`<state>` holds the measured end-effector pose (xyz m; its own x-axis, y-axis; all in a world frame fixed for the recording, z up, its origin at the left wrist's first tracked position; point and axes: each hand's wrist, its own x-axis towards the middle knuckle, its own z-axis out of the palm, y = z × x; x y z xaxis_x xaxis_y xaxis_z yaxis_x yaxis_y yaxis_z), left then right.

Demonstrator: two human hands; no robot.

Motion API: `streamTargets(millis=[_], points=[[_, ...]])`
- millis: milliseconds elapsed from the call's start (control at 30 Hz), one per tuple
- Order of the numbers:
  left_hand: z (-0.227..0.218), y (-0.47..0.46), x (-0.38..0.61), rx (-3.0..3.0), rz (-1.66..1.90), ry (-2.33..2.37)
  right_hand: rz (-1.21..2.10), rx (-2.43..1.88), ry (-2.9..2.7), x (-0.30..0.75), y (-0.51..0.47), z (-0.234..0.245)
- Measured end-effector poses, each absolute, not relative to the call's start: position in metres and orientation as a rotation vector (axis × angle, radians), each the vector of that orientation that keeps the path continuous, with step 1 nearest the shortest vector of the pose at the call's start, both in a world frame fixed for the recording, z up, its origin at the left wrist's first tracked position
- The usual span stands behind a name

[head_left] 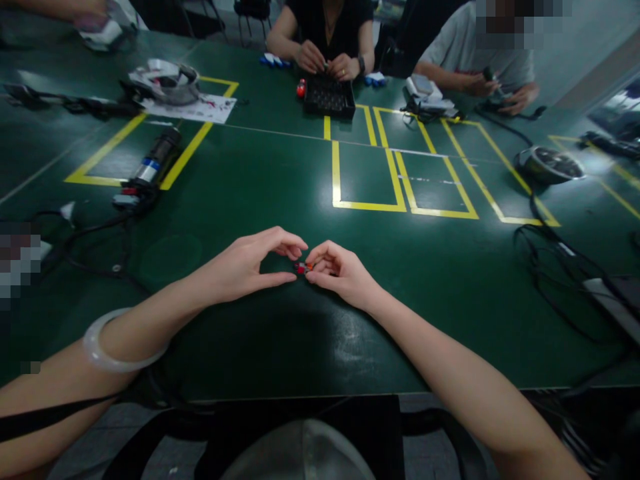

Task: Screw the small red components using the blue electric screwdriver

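Observation:
My left hand (pixel 250 267) and my right hand (pixel 337 272) meet fingertip to fingertip just above the dark green table (pixel 280 193). Between them is a small red and dark part (pixel 301 268). Thumb and curled fingers of my right hand pinch it. My left hand's thumb and bent forefinger close on its left end. A pale bangle (pixel 113 347) sits on my left wrist.
Yellow tape rectangles (pixel 370 180) mark the table ahead. A black tool with cable (pixel 150 170) lies at left, a round metal device (pixel 547 163) and cables (pixel 555 267) at right. Across the table, one person works over a black tray (pixel 329 97), another holds a tool (pixel 493 83).

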<state>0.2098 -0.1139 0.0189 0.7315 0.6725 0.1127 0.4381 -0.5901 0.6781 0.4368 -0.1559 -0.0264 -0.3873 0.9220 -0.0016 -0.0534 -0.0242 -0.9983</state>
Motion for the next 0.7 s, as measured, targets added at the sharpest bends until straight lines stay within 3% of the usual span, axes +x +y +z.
streamTargets(millis=[167, 300, 500, 700], points=[[0.033, -0.093, 0.187, 2.467, 0.556, 1.025, 1.329, -1.036, -1.645, 0.440, -0.157, -0.025], [0.040, -0.062, 0.145, 2.563, 0.619, 1.554, 1.278, -1.075, -1.706, 0.442, -0.157, -0.025], [0.019, -0.026, 0.075, 2.165, 0.207, 2.306, 1.271, -1.086, -1.725, 0.443, -0.157, -0.025], [0.009, -0.012, 0.039, 1.707, -0.035, 2.361, 1.261, -1.077, -1.733, 0.444, -0.158, -0.023]])
